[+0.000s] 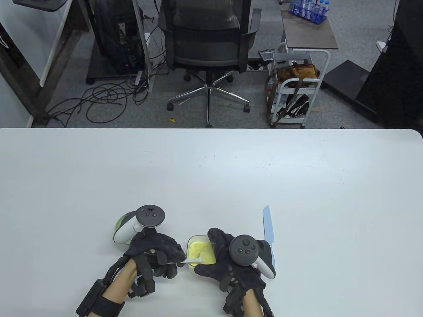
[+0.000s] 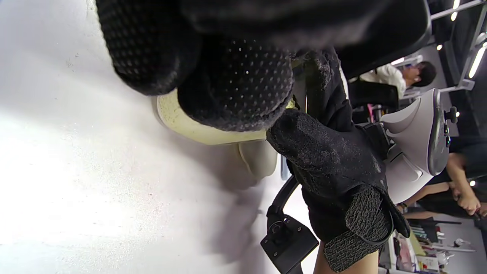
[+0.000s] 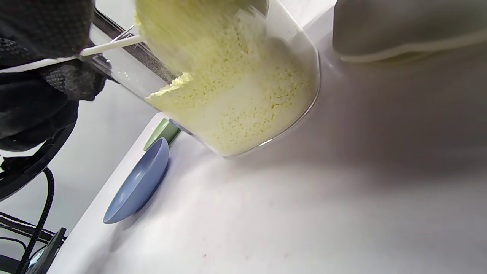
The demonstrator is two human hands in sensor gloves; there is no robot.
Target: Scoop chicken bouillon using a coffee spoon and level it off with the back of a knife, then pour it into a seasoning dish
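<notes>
Table view: near the tabletop's front edge your left hand pinches the white coffee spoon, its bowl in the bouillon container; your right hand wraps that container; knife lies just right. Right wrist view: container tilted, blue seasoning dish beside it

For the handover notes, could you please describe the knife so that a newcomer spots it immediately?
On the white table, look near the front edge, just right of the right hand. The knife lies flat there, untouched: long, thin and pale blue, unlike the squat bouillon container.
</notes>
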